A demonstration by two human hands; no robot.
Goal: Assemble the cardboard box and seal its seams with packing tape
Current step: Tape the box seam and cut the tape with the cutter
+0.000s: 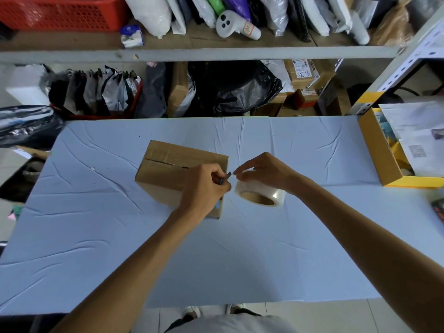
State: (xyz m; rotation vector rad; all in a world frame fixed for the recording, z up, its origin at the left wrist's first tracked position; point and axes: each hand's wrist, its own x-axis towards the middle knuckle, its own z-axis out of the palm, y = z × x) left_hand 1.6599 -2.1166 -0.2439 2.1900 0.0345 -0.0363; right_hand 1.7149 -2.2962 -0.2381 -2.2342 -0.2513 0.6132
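Note:
A closed brown cardboard box [168,169] stands on the blue-covered table [264,248], its top seam showing as a dark slit. Right beside it sits a roll of clear packing tape [260,194]. My left hand [204,188] is in front of the box's right corner, fingers curled round a small blue cutter whose blade tip points at the roll. My right hand [264,171] rests over the top of the roll, fingertips pinching at the tape's edge near the blade.
An open yellow box [384,162] with papers sits at the table's right edge. A dark object [438,210] lies at the far right. Shelves behind hold bags, parcels and a red basket [60,13]. Black bags lie left of the table.

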